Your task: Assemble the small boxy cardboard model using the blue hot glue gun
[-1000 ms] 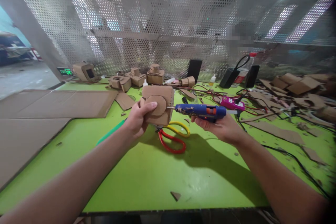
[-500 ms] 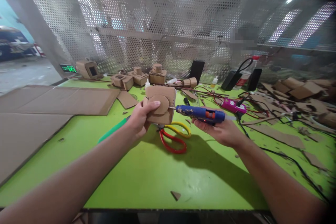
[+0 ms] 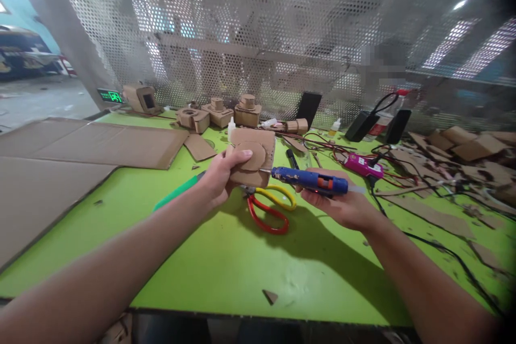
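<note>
Left hand clutching one cardboard piece, right hand one glue gun, tip maybe touching; one triangular scrap near bench front edge.

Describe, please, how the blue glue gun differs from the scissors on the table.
The glue gun is held up in the right grip, while the scissors lie on the green table. The glue gun has a blue body with an orange part; the scissors have red and yellow handles. The glue gun's nozzle is visible, whereas the scissors' blades are mostly hidden. Both are hand tools with bright colours.
</note>
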Tool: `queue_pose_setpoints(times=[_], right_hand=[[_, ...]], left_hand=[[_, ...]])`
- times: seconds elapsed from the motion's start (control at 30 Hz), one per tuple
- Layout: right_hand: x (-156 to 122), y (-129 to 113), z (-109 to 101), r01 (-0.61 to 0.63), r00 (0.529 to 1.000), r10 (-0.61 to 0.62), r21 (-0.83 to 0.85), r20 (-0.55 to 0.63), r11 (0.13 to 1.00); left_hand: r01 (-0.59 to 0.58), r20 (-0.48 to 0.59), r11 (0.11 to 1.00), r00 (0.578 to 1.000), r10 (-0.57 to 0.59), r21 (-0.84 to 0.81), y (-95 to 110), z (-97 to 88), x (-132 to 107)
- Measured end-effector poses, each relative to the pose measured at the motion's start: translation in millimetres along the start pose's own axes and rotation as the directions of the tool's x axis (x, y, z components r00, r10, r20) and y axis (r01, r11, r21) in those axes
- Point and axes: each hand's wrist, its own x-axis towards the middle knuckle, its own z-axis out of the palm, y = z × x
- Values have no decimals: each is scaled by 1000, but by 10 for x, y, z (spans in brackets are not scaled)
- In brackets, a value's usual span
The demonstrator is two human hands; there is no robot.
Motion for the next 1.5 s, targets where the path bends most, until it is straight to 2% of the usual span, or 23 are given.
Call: queue_pose_setpoints(times=[0.27, 0.67, 0.93, 1.33, 1.5], right_hand=[[0, 55, 25, 56, 998, -56, 2, 28, 998], [45, -140, -26, 11, 996, -12, 13, 94, 1000], [37, -122, -33, -12, 995, 13, -9, 95, 1000], [-7, 50, -31, 12, 1000, -10, -107, 19, 994], [-12, 52, -32, 13, 1000, -13, -88, -1, 996]], left_hand=[[24, -8, 1000, 1000, -24, 17, 10, 23, -26], [45, -41, 999, 998, -45, 16, 17, 33, -37], [70, -63, 997, 996, -69, 15, 4, 29, -28], [72, -55, 997, 996, -71, 18, 1, 13, -25], [84, -49, 996, 995, -83, 5, 0, 18, -25]])
